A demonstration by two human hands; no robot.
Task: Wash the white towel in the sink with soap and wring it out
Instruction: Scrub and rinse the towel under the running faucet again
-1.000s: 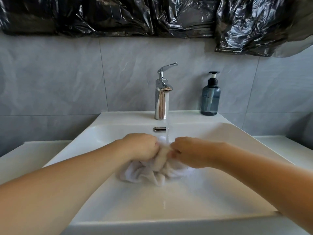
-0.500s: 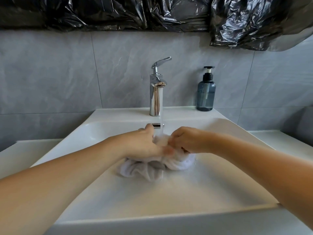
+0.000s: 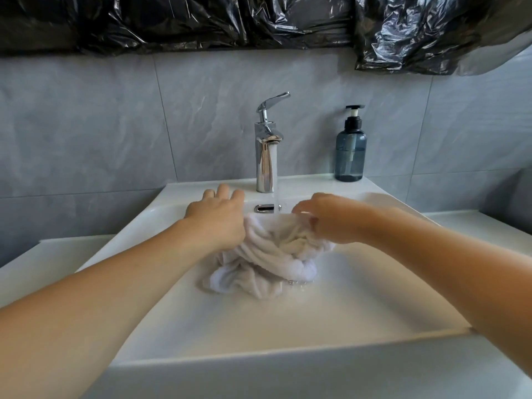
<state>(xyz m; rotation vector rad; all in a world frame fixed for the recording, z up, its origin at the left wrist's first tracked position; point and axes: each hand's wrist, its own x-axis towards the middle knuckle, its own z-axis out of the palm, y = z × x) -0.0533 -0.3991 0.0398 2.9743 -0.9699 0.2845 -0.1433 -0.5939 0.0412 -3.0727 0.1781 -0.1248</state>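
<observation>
Towel [image 3: 267, 254], white, wet and bunched in folds, lies in the white ceramic sink [image 3: 288, 326] basin toward its back wall, directly under the chrome faucet [image 3: 266, 156]. Water stream falls from the spout onto the top of the towel, in front of the overflow slot [image 3: 264, 208]. Left hand [image 3: 217, 218] rests against the towel's left side, its fingers extended and slightly spread toward the sink's back ledge, gripping nothing. Right hand [image 3: 331, 221] sits on the towel's right upper edge, fingers curled down and pinching a fold of cloth. Both bare forearms reach in over the front rim. 1 blue-grey pump soap dispenser [image 3: 350, 148] stands upright on the back ledge near the right rear corner, right of the faucet and apart from it. Faucet lever is tilted up. Black plastic sheeting [image 3: 259, 21] hangs over the grey tiled wall [image 3: 86, 125].
</observation>
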